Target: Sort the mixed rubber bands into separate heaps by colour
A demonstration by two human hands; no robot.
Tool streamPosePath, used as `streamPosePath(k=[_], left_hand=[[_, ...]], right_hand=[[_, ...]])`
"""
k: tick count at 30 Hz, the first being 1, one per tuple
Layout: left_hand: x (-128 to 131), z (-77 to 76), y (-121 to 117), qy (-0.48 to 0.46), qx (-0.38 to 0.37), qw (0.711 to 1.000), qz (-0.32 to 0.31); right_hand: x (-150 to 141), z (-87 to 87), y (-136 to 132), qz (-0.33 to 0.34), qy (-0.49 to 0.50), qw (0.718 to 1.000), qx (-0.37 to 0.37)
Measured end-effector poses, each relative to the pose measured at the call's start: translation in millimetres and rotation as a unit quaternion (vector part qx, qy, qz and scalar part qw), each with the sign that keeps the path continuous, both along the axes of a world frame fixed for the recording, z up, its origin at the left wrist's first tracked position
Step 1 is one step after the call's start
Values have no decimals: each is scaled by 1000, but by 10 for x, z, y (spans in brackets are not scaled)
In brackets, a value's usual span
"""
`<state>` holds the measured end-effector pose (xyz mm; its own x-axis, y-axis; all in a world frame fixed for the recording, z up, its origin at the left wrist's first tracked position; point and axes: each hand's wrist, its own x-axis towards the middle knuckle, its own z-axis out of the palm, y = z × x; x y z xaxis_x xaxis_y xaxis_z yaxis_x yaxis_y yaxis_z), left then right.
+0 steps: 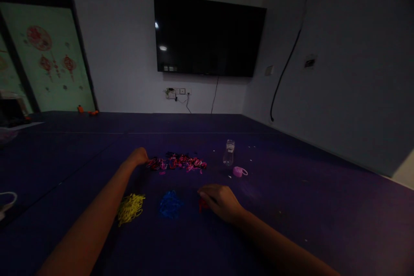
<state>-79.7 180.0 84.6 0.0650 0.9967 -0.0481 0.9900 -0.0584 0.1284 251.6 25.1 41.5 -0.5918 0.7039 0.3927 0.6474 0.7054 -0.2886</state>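
Note:
My left hand is closed at the left end of a mixed pile of pink, red and dark rubber bands. Its fingertips are hidden, so what they hold cannot be made out. Closer to me, my right hand is held low over a small heap of red rubber bands, partly covering it. The right thumb and fingers are pressed together, and anything between them is too small to name. A heap of blue rubber bands lies between my forearms, with yellow rubber bands beside my left forearm.
A clear bottle and a pink cap with a loop lie right of the mixed pile on the dark purple surface. White specks are scattered nearby. At the left edge is a white curved object. A television hangs on the wall.

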Motion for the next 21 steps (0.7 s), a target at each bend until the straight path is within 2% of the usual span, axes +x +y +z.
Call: streamPosePath(k=[3, 9, 16, 21], left_hand=[[-45, -27, 35, 20, -25, 999, 7], [-52, -107, 56, 30, -23, 999, -7], [-8, -217, 130, 7, -20, 999, -38], [11, -234, 157, -12, -26, 998, -53]], right_hand=[[-3, 12, -8, 3, -5, 1000, 4], [-8, 7, -5, 0, -8, 1000, 15], [-11, 14, -9, 5, -11, 1000, 22], [-17, 34, -24, 4, -7, 1000, 21]])
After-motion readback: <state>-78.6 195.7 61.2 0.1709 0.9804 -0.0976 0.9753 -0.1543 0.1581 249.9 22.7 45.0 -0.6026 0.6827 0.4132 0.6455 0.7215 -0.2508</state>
